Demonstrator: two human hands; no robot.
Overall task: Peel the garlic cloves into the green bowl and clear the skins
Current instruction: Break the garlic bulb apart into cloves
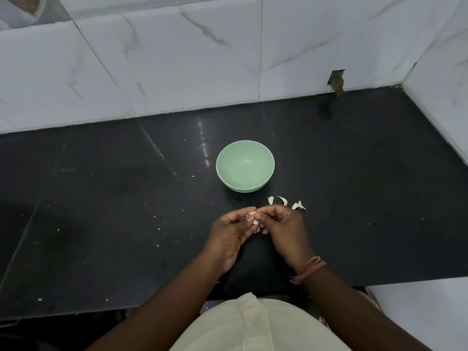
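Just in front of the empty green bowl (245,166), my left hand (231,234) and right hand (283,230) pinch one garlic clove (254,217). It's light and firm, with papery, brittle skin; I'd nip its tip. Loose cloves (285,201) lie beside the bowl.

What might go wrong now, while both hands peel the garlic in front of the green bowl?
1. The garlic clove, pinched between the left hand and right hand, is short of the green bowl; it may slip onto the black counter.
2. Skin may scatter among the loose garlic pieces, making clearing harder.
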